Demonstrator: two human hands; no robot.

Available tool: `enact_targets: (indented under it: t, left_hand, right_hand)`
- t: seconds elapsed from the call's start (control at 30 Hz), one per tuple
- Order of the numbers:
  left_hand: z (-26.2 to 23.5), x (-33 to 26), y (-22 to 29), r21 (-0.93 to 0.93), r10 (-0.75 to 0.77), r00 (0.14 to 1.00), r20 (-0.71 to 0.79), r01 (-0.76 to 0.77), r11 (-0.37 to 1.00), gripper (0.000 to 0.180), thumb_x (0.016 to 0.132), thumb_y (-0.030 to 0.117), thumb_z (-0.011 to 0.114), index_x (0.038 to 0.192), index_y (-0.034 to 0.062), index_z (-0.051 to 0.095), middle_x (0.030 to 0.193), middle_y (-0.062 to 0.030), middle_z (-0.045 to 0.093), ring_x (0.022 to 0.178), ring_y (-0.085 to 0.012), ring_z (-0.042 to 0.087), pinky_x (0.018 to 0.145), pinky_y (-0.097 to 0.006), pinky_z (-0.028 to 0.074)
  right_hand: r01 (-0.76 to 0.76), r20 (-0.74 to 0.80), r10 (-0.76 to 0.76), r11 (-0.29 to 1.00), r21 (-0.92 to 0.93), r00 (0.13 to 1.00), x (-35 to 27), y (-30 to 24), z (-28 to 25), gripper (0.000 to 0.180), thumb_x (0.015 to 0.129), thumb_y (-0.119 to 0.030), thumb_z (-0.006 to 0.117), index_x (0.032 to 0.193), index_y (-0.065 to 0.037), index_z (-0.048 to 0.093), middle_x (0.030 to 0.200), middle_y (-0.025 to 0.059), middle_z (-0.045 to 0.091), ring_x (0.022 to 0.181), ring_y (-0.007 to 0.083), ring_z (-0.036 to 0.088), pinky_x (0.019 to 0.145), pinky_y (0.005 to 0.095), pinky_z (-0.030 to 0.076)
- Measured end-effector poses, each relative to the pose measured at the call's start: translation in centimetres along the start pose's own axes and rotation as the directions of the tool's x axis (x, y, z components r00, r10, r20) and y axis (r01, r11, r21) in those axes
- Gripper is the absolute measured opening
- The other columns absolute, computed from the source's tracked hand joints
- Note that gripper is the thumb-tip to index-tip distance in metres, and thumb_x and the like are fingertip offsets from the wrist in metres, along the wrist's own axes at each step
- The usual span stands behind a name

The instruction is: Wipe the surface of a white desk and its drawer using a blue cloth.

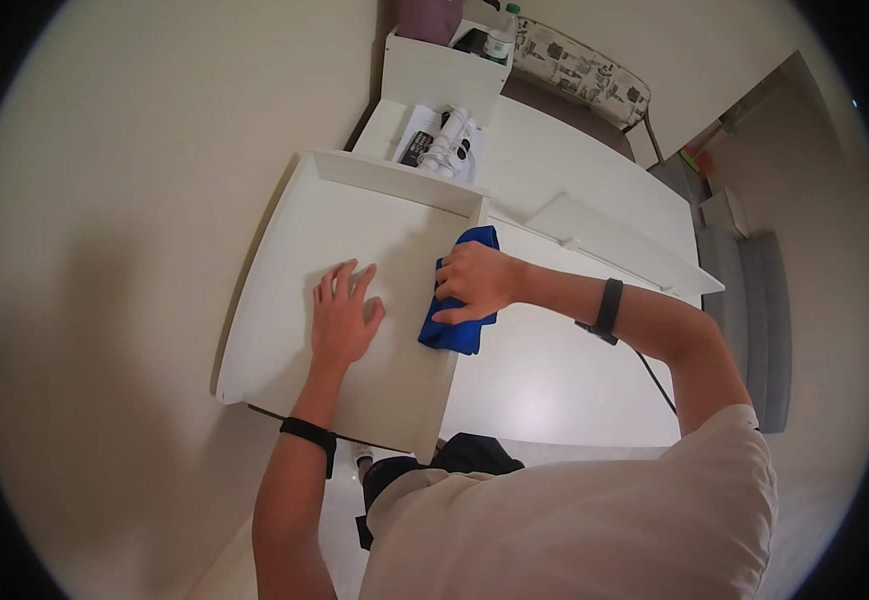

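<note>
A blue cloth [461, 337] is bunched under my right hand [479, 280], whose fingers curl round it. It drapes over the right side wall of a white tray-like compartment [384, 408] with raised edges. Over the floor of that compartment is my left hand [342, 318], fingers spread and holding nothing; whether it touches the surface I cannot tell. Both wrists carry dark bands.
Beyond the compartment lie a white cylindrical device [445, 143] and a printed sheet [412, 137]. A bottle with a green cap [500, 38] and a purple container [428, 20] stand on a white box-shaped shelf [444, 73]. A white panel [626, 243] rises from the white desk [524, 390]. A wall borders the left.
</note>
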State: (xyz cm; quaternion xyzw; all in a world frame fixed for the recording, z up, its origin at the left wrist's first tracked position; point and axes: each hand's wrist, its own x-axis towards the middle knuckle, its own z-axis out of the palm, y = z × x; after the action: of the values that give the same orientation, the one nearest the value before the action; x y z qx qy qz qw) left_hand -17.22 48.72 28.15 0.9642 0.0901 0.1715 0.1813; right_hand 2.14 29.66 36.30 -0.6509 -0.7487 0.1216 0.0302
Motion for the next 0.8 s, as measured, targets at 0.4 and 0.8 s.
enact_targets:
  t: [0.4, 0.8]
  left_hand:
    - [0.4, 0.0, -0.2, -0.006, -0.014, 1.0, 0.021, 0.014, 1.0, 0.053, 0.09, 0.023, 0.067, 0.142, 0.0151, 0.057, 0.146, -0.0107, 0.048, 0.134, -0.0321, 0.043, 0.111, -0.047, 0.037]
    - [0.1, 0.1, 0.3, 0.017, -0.041, 0.998, 0.038, 0.041, 0.999, 0.05, 0.091, 0.025, 0.065, 0.14, 0.014, 0.059, 0.146, -0.0107, 0.049, 0.136, -0.0302, 0.042, 0.112, -0.046, 0.037]
  right_hand:
    - [-0.02, -0.064, 0.015, 0.997, -0.074, 0.998, -0.1, 7.8, -0.6, 0.057, 0.095, -0.056, 0.053, 0.079, -0.008, 0.079, 0.08, 0.0121, 0.07, 0.083, 0.0324, 0.065, 0.076, 0.0409, 0.049]
    - [0.011, 0.0, -0.011, 0.999, -0.041, 1.0, 0.3, 0.0, 0.6, 0.061, 0.098, -0.059, 0.048, 0.077, -0.01, 0.078, 0.075, 0.0129, 0.069, 0.075, 0.0331, 0.067, 0.068, 0.041, 0.052]
